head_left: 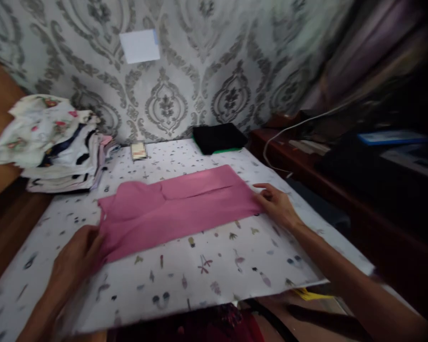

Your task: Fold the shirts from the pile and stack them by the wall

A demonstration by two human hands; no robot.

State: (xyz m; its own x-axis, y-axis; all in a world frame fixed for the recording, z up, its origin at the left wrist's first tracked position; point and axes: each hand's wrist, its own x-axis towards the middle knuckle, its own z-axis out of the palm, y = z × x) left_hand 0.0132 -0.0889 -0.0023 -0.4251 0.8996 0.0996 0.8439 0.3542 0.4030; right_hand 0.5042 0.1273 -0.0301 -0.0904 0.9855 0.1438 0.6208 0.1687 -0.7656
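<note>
A pink garment (185, 204) lies flat across the patterned white cloth, folded into a long strip. Its upper layer shows a crease and an overlapping sleeve-like flap toward the left. My left hand (79, 251) is closed at the garment's near left corner, fingertips partly hidden. At the opposite end, my right hand (277, 205) pinches the near right corner between thumb and fingers, with the index finger stretched out over the edge.
Several folded clothes (64, 147) are stacked at the far left. A folded black cloth (219, 137) and a small beige box-like item (139, 151) sit by the patterned wall. Along the right runs a dark wooden desk (306, 173) with a white cable (292, 126).
</note>
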